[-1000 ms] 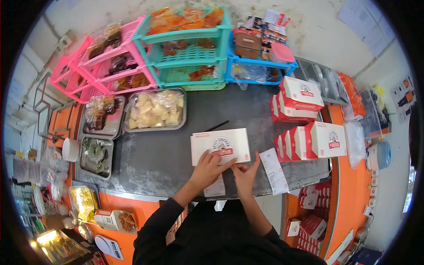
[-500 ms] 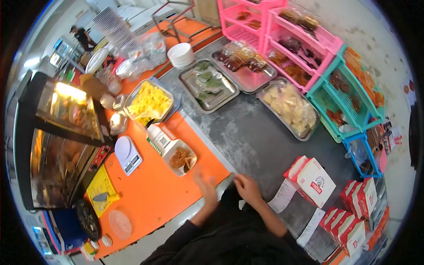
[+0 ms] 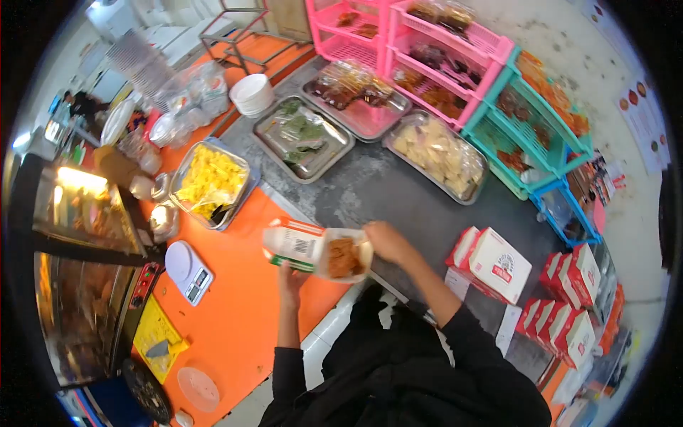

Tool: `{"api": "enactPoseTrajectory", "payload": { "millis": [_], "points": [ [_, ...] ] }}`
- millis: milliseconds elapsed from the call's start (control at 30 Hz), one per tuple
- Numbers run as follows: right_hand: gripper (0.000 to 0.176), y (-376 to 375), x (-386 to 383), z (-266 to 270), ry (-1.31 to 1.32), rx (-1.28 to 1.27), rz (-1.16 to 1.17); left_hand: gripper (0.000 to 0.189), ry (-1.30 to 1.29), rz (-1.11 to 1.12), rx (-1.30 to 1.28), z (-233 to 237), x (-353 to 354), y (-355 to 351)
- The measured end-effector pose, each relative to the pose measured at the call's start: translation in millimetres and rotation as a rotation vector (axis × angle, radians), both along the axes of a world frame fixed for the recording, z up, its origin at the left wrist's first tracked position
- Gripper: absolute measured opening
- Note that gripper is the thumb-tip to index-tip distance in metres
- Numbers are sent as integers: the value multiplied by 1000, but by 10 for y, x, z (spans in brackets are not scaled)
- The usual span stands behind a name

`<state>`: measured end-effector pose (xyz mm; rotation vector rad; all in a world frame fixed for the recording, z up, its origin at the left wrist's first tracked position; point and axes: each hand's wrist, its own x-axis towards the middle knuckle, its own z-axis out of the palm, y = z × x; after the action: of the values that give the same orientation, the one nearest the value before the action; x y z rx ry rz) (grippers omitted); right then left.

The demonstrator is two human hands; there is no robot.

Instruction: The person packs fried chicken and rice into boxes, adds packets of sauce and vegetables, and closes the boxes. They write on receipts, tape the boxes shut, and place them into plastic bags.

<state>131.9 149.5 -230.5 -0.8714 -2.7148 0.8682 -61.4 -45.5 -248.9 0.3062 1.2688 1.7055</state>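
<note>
An open paper food box (image 3: 295,245) with fried food (image 3: 344,257) in its tray part is held between my hands, over the border of the orange and dark tabletops. My left hand (image 3: 289,279) is closed on its lower left side, with the fingers partly under the box. At the right rim, my right hand (image 3: 385,240) pinches the box, its fingertips partly hidden. To the left lies a white digital scale (image 3: 188,272). A tray of yellow food (image 3: 212,181) is above the scale, with a dark utensil end at its lower edge.
Metal trays (image 3: 306,171) of wrapped food stand at the back. Pink (image 3: 491,85) and teal (image 3: 523,160) racks line the wall. Closed red-and-white boxes (image 3: 498,265) are at the right. A heated glass cabinet (image 3: 85,256) and a yellow board (image 3: 158,334) are at the left.
Both hands have taken hold of the food box, which has shifted right and turned more level. The camera view has shifted, and my right hand has moved up to the box's rim.
</note>
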Motion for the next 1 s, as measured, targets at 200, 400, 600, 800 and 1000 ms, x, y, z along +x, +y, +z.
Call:
{"api": "enactPoseTrajectory", "payload": {
  "millis": [200, 400, 600, 800, 1000],
  "points": [
    [35, -63, 737, 611, -226, 368, -386, 42, -182, -102, -155, 140, 1095, 566],
    [31, -1051, 905, 727, -98, -54, -284, 63, 42, -472, 278, 370, 1378, 204],
    [22, -1302, 1421, 648, 79, 8, 60, 64, 962, -749, 301, 757, 956, 777],
    [34, -1464, 1696, 643, 170, -18, -286, 28, 914, -1467, 585, 809, 889, 1143],
    [39, -1317, 1338, 251, 751, -570, -1010, 32, 909, -806, 333, 221, 949, 1114]
  ]
}}
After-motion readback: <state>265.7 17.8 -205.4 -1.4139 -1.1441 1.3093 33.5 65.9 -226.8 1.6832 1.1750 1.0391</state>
